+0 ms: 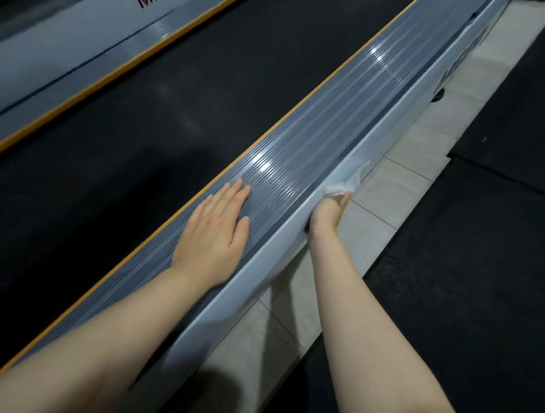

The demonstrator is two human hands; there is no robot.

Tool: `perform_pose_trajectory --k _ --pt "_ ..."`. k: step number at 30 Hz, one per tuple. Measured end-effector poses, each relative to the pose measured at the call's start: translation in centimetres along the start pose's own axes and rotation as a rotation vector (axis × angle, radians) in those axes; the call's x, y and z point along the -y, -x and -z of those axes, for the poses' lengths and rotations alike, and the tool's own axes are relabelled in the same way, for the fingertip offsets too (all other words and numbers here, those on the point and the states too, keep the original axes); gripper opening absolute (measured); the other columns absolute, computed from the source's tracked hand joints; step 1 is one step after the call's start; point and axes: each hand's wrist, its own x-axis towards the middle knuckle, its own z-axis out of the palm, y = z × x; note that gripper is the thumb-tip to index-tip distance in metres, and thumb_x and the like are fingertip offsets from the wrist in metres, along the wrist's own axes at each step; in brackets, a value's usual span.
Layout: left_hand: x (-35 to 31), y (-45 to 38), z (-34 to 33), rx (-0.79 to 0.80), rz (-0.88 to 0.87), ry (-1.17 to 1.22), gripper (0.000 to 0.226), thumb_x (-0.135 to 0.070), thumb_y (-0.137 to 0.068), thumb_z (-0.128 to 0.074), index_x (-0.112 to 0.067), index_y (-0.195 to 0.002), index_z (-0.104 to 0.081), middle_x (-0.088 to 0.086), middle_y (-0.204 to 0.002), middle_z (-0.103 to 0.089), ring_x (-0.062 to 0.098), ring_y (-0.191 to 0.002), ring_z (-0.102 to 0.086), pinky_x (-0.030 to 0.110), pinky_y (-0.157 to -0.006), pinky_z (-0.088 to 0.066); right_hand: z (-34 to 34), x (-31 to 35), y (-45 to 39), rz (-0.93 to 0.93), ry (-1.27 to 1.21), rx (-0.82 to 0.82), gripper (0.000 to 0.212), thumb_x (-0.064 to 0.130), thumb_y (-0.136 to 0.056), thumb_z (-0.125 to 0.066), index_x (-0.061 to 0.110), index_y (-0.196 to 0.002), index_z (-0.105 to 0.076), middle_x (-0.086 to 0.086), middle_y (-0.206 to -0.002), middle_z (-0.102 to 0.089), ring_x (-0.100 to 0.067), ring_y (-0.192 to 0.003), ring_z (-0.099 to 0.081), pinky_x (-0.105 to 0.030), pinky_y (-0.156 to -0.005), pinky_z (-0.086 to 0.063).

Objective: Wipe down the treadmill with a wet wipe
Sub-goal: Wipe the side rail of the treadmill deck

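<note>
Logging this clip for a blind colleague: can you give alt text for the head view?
A right hand presses a crumpled white wet wipe against the pale grey outer side panel of a treadmill, while the left hand rests flat on its ribbed grey side rail beside the black running belt.

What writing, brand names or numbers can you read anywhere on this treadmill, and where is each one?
Nothing can be read in full.
Dark lettering on the pale side panel, far end: blurred and steeply angled, unreadable.
Dark lettering on the far side rail, top edge: cut off by the frame; only part of what may be an "M" shows.
</note>
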Motion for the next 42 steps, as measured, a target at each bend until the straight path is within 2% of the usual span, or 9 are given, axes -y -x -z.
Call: perform_pose_trajectory --k 5,10,13,17,25,29,33,39,42 --pt "0.2 0.0 -0.1 0.003 -0.012 -0.006 0.062 -0.043 -0.099 -0.014 -0.025 -0.158 -0.020 -0.011 -0.164 -0.014 0.000 -0.150 -0.005 0.026 -0.124 -0.003 0.9 0.3 -1.8 -0.270 0.001 0.056 0.046 0.060 -0.089 -0.039 0.022 -0.072 -0.059 0.002 -0.079 -0.064 -0.017 -0.069 -0.059 -0.027 -0.070 -0.044" --pt "0.2 0.0 -0.2 -0.006 -0.013 -0.004 0.059 -0.039 -0.100 -0.020 -0.025 -0.157 -0.022 -0.011 -0.164 -0.014 -0.002 -0.148 -0.005 0.024 -0.122 -0.001 -1.2 -0.9 1.5 -0.190 0.052 -0.008 0.027 0.037 -0.095 -0.048 0.011 -0.102 -0.052 -0.007 -0.104 -0.053 -0.024 -0.108 -0.050 -0.035 -0.093 -0.039" --pt "0.2 0.0 -0.2 -0.010 -0.010 -0.002 0.055 -0.035 -0.103 -0.024 -0.024 -0.157 -0.022 -0.011 -0.164 -0.014 -0.005 -0.146 -0.003 0.022 -0.121 0.000 -0.7 -4.2 2.7 -0.041 -0.026 -0.006 0.079 0.063 -0.078 -0.031 0.020 -0.143 -0.036 -0.005 -0.145 -0.045 -0.026 -0.132 -0.044 -0.040 -0.105 -0.040" --pt "0.4 0.0 -0.2 -0.010 -0.008 0.003 0.057 -0.038 -0.102 -0.021 -0.025 -0.157 -0.022 -0.011 -0.165 -0.015 0.001 -0.150 -0.007 0.027 -0.123 -0.004 0.6 -6.4 2.1 -0.324 -0.123 0.023 0.068 0.075 -0.085 -0.026 0.016 -0.089 -0.059 -0.003 -0.077 -0.066 -0.022 -0.063 -0.062 -0.023 -0.053 -0.048" --pt "0.3 -0.1 -0.1 -0.010 -0.006 0.047 0.057 -0.034 -0.101 -0.020 -0.023 -0.156 -0.027 -0.009 -0.163 -0.021 0.006 -0.150 -0.013 0.030 -0.124 -0.008 -2.6 -4.6 10.3 0.269 0.020 -0.062 0.076 0.047 -0.081 -0.037 0.021 -0.151 -0.023 -0.007 -0.154 -0.031 -0.026 -0.142 -0.030 -0.049 -0.116 -0.027" --pt "0.2 -0.3 0.0 -0.024 -0.004 0.064 0.049 -0.027 -0.106 -0.026 -0.022 -0.155 -0.030 -0.007 -0.163 -0.023 0.008 -0.150 -0.015 0.032 -0.124 -0.009 -0.9 -9.5 5.6 -0.269 -0.158 -0.001 0.074 0.079 -0.073 -0.043 0.029 -0.126 -0.059 -0.005 -0.127 -0.065 -0.031 -0.116 -0.061 -0.053 -0.097 -0.048" --pt "0.5 -0.5 -0.1 -0.053 0.013 0.140 0.047 -0.027 -0.107 -0.027 -0.022 -0.152 -0.038 -0.006 -0.161 -0.030 0.009 -0.148 -0.023 0.033 -0.123 -0.014 -0.4 -7.5 10.1 -0.416 -0.089 0.039 0.045 0.054 -0.084 -0.043 0.022 -0.100 -0.070 -0.001 -0.107 -0.073 -0.028 -0.097 -0.066 -0.044 -0.085 -0.050" --pt "-0.1 1.7 0.7 -0.091 -0.009 0.388 0.047 -0.019 -0.103 -0.033 -0.015 -0.149 -0.042 0.002 -0.156 -0.039 0.014 -0.145 -0.033 0.037 -0.120 -0.025 -3.5 -4.4 14.2 0.184 0.210 -0.084 0.073 0.051 -0.098 -0.031 0.012 -0.155 -0.008 -0.007 -0.163 -0.010 -0.028 -0.149 -0.012 -0.049 -0.119 -0.016" --pt "1.7 9.1 0.8 -0.040 -0.052 0.291 0.052 -0.033 -0.103 -0.029 -0.018 -0.154 -0.032 -0.003 -0.161 -0.028 0.010 -0.150 -0.020 0.032 -0.123 -0.017 -2.4 -8.4 12.9 -0.047 0.146 -0.121 0.076 0.065 -0.088 -0.027 0.016 -0.145 -0.035 -0.010 -0.148 -0.040 -0.034 -0.132 -0.042 -0.052 -0.107 -0.036"
